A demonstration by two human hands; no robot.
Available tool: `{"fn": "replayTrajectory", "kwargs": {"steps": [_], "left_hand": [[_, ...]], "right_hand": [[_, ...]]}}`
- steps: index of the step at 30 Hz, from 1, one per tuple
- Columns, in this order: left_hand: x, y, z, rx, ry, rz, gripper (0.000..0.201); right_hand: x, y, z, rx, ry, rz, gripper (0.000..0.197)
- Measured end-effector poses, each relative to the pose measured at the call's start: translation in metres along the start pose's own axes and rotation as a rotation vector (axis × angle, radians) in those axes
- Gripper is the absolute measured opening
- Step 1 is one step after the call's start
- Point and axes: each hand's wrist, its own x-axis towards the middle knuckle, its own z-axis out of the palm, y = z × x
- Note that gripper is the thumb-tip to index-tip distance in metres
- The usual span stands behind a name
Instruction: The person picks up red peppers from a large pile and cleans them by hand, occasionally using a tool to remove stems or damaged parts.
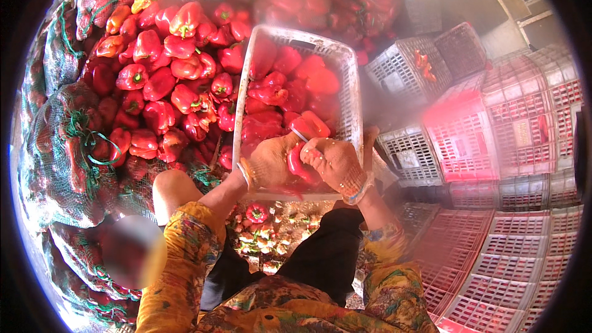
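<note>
Both my hands, in orange-tan knit gloves, are close together over the near end of a white plastic crate [353, 95] of red bell peppers. The fingers of my left hand [271, 161] are closed on a red bell pepper [300, 163]. My right hand [336, 163] is closed around a small knife [299, 134]; only its thin blade shows, slanting up and left beside the pepper, its handle hidden in the glove. Another cut-looking pepper piece [311, 124] lies just beyond the blade. Haze on the picture blurs fine detail.
A large heap of red peppers [159, 83] lies left of the crate. Green mesh sacks [68, 154] of peppers line the left. Stacked white and reddish crates [518, 117] stand at right. Pepper scraps [265, 234] and one pepper [257, 213] lie between my legs.
</note>
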Motion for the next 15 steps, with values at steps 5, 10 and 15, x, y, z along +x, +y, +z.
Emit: {"fn": "replayTrajectory", "kwargs": {"steps": [5,10,15], "left_hand": [[0.004,-0.016,0.013,-0.321,0.22,0.089,0.039],[0.016,-0.044,0.021,-0.013,0.61,-0.062,0.021],[0.023,-0.028,0.026,-0.305,0.67,-0.021,0.017]], "right_hand": [[0.003,0.001,0.015,0.318,0.231,0.042,0.014],[0.007,0.017,0.064,0.428,0.705,0.267,0.018],[0.018,0.07,0.087,1.039,1.251,0.4,0.015]]}}
